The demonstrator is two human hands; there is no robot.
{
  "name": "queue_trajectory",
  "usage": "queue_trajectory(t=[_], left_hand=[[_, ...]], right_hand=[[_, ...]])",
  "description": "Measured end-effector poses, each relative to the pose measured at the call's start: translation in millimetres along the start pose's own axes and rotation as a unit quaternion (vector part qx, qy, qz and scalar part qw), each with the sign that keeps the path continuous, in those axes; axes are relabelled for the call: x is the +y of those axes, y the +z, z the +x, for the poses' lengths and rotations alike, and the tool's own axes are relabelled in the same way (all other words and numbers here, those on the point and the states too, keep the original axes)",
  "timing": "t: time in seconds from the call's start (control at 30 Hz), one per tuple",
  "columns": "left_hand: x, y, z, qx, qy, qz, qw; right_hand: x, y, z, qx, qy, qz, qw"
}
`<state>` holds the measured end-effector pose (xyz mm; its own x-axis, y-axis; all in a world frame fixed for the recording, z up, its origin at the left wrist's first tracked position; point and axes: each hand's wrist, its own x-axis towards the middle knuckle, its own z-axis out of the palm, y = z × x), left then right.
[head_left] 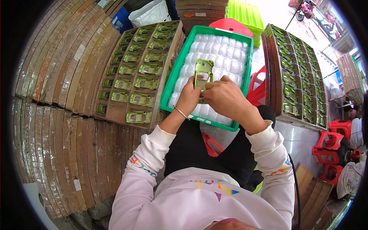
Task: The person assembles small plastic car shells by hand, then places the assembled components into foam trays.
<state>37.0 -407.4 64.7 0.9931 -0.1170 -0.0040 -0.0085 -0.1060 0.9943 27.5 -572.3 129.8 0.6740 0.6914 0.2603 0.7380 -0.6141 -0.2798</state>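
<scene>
In front of me my left hand (188, 96) grips a glossy green toy car shell (204, 66) by its near left side. My right hand (228, 97) has curled fingers closed at the shell's near end; whether a small part is also pinched there, I cannot tell. A pale patch shows inside the shell, next to my fingertips. Under both hands a green plastic tray (247, 65) rests tilted over my lap, filled with rows of clear, whitish domed plastic pieces (226, 51).
A divided box of green car shells (147, 69) stands at the left, and another divided box (291, 92) at the right. Stacked brown trays (57, 153) wall the left side. Red stools (329, 147) are at the right; lime crates (245, 17) stand beyond the tray.
</scene>
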Motion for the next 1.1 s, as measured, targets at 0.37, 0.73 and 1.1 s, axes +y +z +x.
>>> queue_trajectory(t=[0.37, 0.73, 1.1], left_hand=[[19.0, 9.7, -14.7, -0.015, 0.005, 0.018, 1.0], [11.2, 18.2, -22.6, 0.014, 0.112, 0.145, 0.983], [-4.0, 20.7, -23.7, 0.027, 0.046, 0.113, 0.992]], right_hand=[[3.0, 53.5, -7.2, 0.211, 0.347, 0.601, 0.689], [-6.9, 58.1, -5.5, 0.283, 0.379, 0.563, 0.677], [1.4, 78.4, -6.6, 0.258, 0.382, 0.548, 0.698]])
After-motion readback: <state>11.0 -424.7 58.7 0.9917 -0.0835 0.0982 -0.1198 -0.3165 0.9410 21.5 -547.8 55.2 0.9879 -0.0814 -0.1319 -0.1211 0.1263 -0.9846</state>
